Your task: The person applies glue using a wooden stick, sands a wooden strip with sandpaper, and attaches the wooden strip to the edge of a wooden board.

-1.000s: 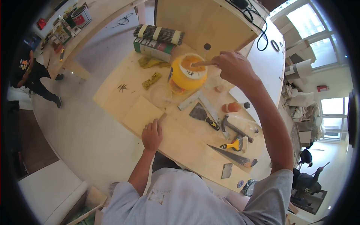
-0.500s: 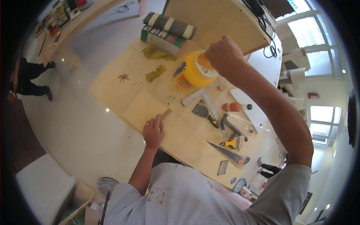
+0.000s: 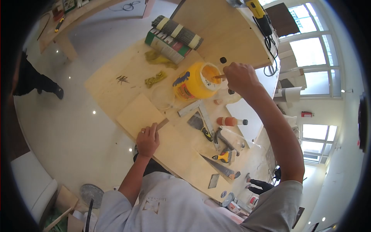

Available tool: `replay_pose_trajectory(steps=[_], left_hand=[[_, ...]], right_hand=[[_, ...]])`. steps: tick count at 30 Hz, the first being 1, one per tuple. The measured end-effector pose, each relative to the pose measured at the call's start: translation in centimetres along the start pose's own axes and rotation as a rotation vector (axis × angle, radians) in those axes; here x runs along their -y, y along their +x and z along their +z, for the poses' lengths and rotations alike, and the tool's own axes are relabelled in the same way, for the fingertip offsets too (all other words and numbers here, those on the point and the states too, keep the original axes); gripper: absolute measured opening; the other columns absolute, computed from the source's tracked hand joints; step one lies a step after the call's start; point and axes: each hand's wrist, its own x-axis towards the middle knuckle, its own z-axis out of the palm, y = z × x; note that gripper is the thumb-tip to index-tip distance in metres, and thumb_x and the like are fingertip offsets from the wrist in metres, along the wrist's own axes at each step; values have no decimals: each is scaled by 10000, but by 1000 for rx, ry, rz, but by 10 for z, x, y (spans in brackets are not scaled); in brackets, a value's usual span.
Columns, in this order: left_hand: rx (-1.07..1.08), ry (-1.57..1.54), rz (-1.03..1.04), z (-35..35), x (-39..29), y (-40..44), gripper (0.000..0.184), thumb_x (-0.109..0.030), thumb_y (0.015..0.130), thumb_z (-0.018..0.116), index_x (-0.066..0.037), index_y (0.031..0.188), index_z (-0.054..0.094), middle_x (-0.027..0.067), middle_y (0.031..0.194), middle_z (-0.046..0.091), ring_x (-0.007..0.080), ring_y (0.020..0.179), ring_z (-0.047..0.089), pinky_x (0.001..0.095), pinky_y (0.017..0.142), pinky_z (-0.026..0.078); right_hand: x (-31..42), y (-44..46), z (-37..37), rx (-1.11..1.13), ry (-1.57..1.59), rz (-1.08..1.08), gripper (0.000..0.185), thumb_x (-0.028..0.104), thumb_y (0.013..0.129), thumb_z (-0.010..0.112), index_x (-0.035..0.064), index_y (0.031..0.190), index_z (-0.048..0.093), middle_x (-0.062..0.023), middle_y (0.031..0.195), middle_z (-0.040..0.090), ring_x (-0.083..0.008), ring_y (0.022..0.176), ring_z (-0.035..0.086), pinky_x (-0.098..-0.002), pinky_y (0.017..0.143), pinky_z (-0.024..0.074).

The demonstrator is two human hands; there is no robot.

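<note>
Right hand (image 3: 240, 79) closed on stick (image 3: 220, 77), just beside yellow jar (image 3: 192, 83); left hand (image 3: 148, 141) touching strip (image 3: 163, 123), grip unclear.

On worktable (image 3: 106, 79): box (image 3: 164, 45), with rolled bundle (image 3: 177, 32) on top; rags (image 3: 155, 78) before box; jar (image 3: 189, 83) right of rags; before jar, metal square (image 3: 189, 108), scraper (image 3: 196, 121), hammer (image 3: 228, 144), brush (image 3: 225, 156), saw (image 3: 219, 167); bottle (image 3: 227, 121) right of scraper.

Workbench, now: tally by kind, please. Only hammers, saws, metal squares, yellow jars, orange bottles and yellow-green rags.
Hammer: 1
Saw: 1
Square: 1
Jar: 1
Bottle: 1
Rags: 2
Total: 7
</note>
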Motion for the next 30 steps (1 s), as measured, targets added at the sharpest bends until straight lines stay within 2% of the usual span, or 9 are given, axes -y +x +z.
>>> replay_pose_trajectory(steps=[4, 10, 13, 16, 19, 22, 25, 28, 30], left_hand=[[-21, -26, 11, -2, 1, -1, 422, -139, 892, 728, -104, 1309, 672, 77, 880, 611, 276, 801, 645, 417, 675, 537], [-29, -11, 29, -1, 1, 0, 410, -134, 893, 724, -97, 1298, 673, 78, 873, 607, 279, 789, 640, 417, 663, 533], [-21, -7, 34, 1, 1, 2, 402, -137, 893, 725, -100, 1291, 675, 79, 871, 607, 278, 785, 639, 413, 657, 531], [-31, -6, 28, 2, 0, 0, 403, -141, 893, 728, -105, 1291, 675, 79, 877, 613, 277, 787, 641, 411, 655, 528], [-19, 7, 17, 2, 1, 0, 412, -149, 887, 733, -108, 1292, 675, 78, 890, 624, 276, 800, 651, 410, 657, 528], [-10, 11, 14, 4, 1, -1, 419, -163, 880, 739, -112, 1291, 677, 75, 897, 631, 275, 809, 657, 410, 660, 527], [-26, -7, 20, 3, 1, 0, 420, -176, 877, 742, -114, 1287, 678, 72, 891, 629, 274, 803, 657, 410, 660, 525], [-31, -11, 24, 0, 1, 1, 418, -182, 876, 742, -114, 1284, 678, 70, 881, 627, 274, 788, 654, 410, 658, 522], [-29, -14, 22, -1, -1, 3, 415, -182, 876, 741, -114, 1281, 679, 69, 877, 627, 274, 781, 653, 409, 657, 521]], right_hand=[[1, -9, -23, -7, -83, -8, 91, 109, 891, 765, 87, 978, 778, -83, 874, 778, -292, 886, 800, -407, 726, 627], [0, -4, -29, -97, -20, -38, 104, 129, 899, 767, 84, 992, 777, -89, 940, 786, -291, 907, 798, -407, 741, 628], [3, 9, -12, 3, -32, -25, 140, 22, 811, 737, 58, 943, 770, -127, 914, 739, -313, 935, 771, -434, 805, 591], [-5, 3, -12, -24, 31, 30, 164, 19, 803, 737, 62, 959, 765, -126, 960, 739, -308, 951, 767, -432, 819, 584], [-3, -6, -32, -27, -29, 29, 157, 44, 798, 759, 81, 951, 765, -103, 955, 729, -292, 917, 757, -453, 897, 556], [0, -4, -30, -66, -152, -56, 108, 278, 902, 810, 176, 937, 805, -52, 962, 762, -242, 906, 756, -411, 955, 518], [-6, 5, 5, -331, -218, -193, 31, 230, 894, 792, 211, 914, 807, -7, 958, 733, -191, 989, 711, -402, 1068, 420], [-9, 8, 11, -344, -360, -196, 27, 209, 882, 781, 219, 881, 806, 33, 954, 700, -153, 1087, 666, -389, 1106, 380], [-10, 2, 4, -340, -307, -224, 83, 131, 849, 776, 200, 880, 810, 20, 981, 678, -150, 1082, 639, -387, 1114, 377]])
